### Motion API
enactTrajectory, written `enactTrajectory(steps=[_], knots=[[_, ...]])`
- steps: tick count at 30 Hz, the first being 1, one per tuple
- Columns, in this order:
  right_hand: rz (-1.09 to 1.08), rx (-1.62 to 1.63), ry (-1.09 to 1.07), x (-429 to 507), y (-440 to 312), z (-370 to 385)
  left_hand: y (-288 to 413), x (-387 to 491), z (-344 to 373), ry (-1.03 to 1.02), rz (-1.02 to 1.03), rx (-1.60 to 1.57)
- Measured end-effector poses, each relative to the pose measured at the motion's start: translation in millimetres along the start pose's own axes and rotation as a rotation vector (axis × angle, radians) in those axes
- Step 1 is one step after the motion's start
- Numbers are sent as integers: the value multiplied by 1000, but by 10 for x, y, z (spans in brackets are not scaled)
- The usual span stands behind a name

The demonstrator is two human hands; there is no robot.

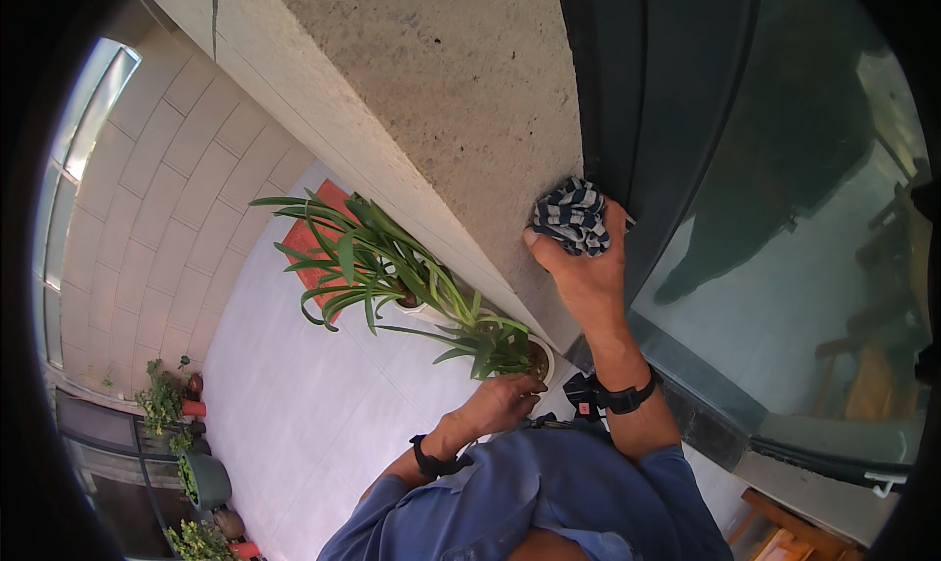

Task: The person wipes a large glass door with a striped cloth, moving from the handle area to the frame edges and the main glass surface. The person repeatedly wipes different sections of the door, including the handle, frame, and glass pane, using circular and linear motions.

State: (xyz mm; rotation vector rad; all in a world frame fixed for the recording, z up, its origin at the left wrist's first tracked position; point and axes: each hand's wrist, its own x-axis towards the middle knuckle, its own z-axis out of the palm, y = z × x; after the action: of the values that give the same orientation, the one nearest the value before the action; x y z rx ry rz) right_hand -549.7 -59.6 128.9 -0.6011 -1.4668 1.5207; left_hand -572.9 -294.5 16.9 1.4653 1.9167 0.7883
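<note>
My right hand (584,274) grips a crumpled checked cloth (572,214), dark blue and white. It presses the cloth against the rough beige wall face (456,83), right beside the dark frame (617,83) of a glass pane (772,215). Low in front of my body is my left hand (507,399), its fingers curled close to a round white plant pot (544,355). Whether those fingers hold anything is hidden. Black bands circle both wrists.
Long-leaved potted plants (382,260) stand along the wall's foot, over a red mat (320,249) on the pale tiled floor (294,399). More pots, including a green one (206,480), line the far left. Wooden furniture (801,528) sits at the lower right.
</note>
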Motion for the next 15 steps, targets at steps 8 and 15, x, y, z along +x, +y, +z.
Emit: enactTrajectory(steps=[8, 15], knots=[[129, 97, 36, -94, -173, 20, -227, 25, -414, 0, 191, 29], [-189, -9, 163, -283, -209, 345, -223, 161, -829, 92, 195, -124]])
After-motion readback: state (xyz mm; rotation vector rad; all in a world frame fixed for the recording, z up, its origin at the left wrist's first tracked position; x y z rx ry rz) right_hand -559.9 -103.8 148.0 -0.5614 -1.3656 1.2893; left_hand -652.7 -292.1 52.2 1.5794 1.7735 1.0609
